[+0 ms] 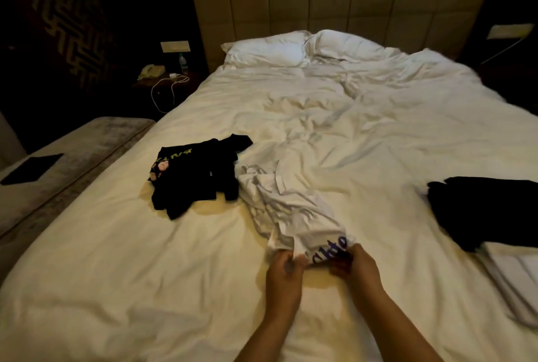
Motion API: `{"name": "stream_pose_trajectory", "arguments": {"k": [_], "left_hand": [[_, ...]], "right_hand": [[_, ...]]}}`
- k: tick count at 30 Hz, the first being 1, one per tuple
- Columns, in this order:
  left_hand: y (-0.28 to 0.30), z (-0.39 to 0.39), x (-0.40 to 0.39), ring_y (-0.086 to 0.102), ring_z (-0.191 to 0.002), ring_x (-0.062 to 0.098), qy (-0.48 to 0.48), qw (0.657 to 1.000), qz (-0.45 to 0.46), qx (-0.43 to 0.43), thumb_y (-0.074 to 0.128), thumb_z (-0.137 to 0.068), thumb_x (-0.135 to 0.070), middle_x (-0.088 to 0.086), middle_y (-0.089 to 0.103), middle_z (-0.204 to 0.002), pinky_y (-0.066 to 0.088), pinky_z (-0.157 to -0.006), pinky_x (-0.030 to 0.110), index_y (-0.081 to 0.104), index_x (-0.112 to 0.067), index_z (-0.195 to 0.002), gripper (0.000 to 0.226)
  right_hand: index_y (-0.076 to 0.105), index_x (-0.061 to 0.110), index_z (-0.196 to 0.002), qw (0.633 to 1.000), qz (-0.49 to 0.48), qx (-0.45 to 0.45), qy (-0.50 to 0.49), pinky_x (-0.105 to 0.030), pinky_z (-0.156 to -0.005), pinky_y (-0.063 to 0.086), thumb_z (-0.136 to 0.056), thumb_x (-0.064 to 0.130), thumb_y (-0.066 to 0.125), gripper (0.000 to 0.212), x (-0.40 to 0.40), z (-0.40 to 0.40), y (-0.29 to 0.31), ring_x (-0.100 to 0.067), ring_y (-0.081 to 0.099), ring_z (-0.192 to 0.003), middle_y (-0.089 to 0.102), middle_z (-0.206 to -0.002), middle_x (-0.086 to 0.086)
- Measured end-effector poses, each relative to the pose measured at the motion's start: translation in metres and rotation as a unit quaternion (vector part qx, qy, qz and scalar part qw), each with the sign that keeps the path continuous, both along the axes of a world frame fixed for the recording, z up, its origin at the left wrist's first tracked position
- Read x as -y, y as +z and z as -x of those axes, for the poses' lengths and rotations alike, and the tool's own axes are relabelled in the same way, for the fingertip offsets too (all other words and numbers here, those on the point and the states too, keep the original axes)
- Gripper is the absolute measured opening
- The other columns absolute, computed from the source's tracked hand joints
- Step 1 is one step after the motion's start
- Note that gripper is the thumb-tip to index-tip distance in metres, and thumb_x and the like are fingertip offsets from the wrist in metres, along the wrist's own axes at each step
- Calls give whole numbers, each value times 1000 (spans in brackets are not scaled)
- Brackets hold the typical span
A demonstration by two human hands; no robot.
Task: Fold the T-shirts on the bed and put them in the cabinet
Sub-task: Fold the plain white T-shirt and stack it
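Observation:
A crumpled white T-shirt (288, 210) with blue lettering lies on the white bed (378, 134), stretching away from me. My left hand (283, 271) grips its near edge on the left. My right hand (359, 267) pinches the same edge on the right, next to the lettering. A black T-shirt (195, 178) with yellow print lies bunched to the left of the white one. Another dark garment (492, 210) lies at the bed's right side. No cabinet is in view.
Two pillows (267, 50) lean at the padded headboard. A bench (67, 157) with a dark flat item stands left of the bed. A nightstand (163, 76) with a phone, bottle and white cable is at the back left. Folded white cloth (515, 277) lies at the right edge.

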State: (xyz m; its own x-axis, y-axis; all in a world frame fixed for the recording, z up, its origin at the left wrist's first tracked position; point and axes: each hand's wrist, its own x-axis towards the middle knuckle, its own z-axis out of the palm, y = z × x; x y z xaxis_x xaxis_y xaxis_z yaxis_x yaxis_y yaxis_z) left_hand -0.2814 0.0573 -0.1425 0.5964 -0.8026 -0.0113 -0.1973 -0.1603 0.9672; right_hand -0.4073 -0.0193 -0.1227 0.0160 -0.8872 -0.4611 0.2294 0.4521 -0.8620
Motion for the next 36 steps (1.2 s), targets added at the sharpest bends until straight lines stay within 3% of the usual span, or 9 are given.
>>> {"name": "stream_pose_trajectory", "arguments": {"k": [6, 12, 16, 20, 24, 26, 29, 32, 36], "left_hand": [[21, 46, -50, 62, -72, 5, 22, 999, 17, -35, 71, -91, -22, 5, 68, -80, 46, -66, 21, 68, -17, -76, 16], [50, 79, -84, 63, -78, 10, 19, 996, 51, -71, 69, -92, -18, 4, 70, -86, 47, -69, 18, 68, -12, -85, 9], [72, 91, -92, 60, -100, 9, -16, 998, 58, -24, 67, -95, -22, -3, 61, -116, 50, -84, 20, 67, -11, -108, 17], [101, 96, -102, 52, -117, 7, -100, 994, 38, 10, 61, -98, -28, -11, 49, -135, 41, -81, 0, 55, -22, -133, 36], [119, 95, -108, 54, -120, 8, -193, 980, 39, 37, 56, -100, -33, -7, 55, -137, 47, -87, 9, 55, -24, -135, 36], [127, 92, -111, 55, -121, 10, -208, 976, 46, 45, 56, -99, -36, -5, 54, -136, 50, -86, 12, 56, -25, -131, 34], [139, 84, -112, 53, -120, 10, -202, 973, 62, 93, 58, -99, -33, -10, 48, -135, 52, -85, 15, 58, -27, -117, 19], [146, 76, -112, 52, -119, 5, -222, 964, 77, 125, 58, -99, -32, -15, 48, -136, 53, -92, 22, 65, -24, -107, 13], [165, 62, -106, 58, -85, 4, -266, 950, 96, 130, 53, -94, -40, -13, 63, -91, 46, -75, 20, 63, -25, -88, 19]], "right_hand": [[59, 5, -93, 985, -93, 129, -71, -36, -65, 44, -99, 13, 42, 20, -77, 57, 8, -28, 57, -72, 62, -84, -17], [57, 0, -106, 982, -113, 126, -89, -35, -64, 45, -98, 11, 43, 20, -121, 90, 18, -27, 57, -73, 61, -85, -16], [62, -2, -108, 994, -64, -5, -87, -36, -68, 48, -96, 12, 54, 21, -128, 104, 28, -25, 58, -75, 64, -96, -22], [47, 20, -140, 983, 102, -136, -74, -38, -96, 50, -96, 17, 59, 46, -140, 104, 63, -24, 52, -122, 48, -142, -7], [54, 27, -132, 940, 302, -126, 97, -2, -75, 45, -101, 6, 48, 39, -145, 96, 101, 12, 54, -109, 53, -128, 17], [63, 26, -120, 910, 334, -182, 164, 2, -75, 41, -101, 13, 48, 27, -141, 97, 106, 7, 48, -118, 49, -135, 18], [69, 23, -105, 900, 314, -225, 199, -4, -69, 47, -100, 22, 51, 19, -133, 100, 109, -10, 54, -114, 57, -130, 9], [66, 16, -79, 904, 322, -195, 201, -10, -61, 46, -99, 16, 48, 27, -133, 106, 122, -8, 59, -77, 65, -83, 5], [57, 13, -64, 874, 359, -237, 226, -24, -56, 37, -101, 25, 50, 39, -126, 117, 140, -10, 45, -55, 49, -59, -4]]}}
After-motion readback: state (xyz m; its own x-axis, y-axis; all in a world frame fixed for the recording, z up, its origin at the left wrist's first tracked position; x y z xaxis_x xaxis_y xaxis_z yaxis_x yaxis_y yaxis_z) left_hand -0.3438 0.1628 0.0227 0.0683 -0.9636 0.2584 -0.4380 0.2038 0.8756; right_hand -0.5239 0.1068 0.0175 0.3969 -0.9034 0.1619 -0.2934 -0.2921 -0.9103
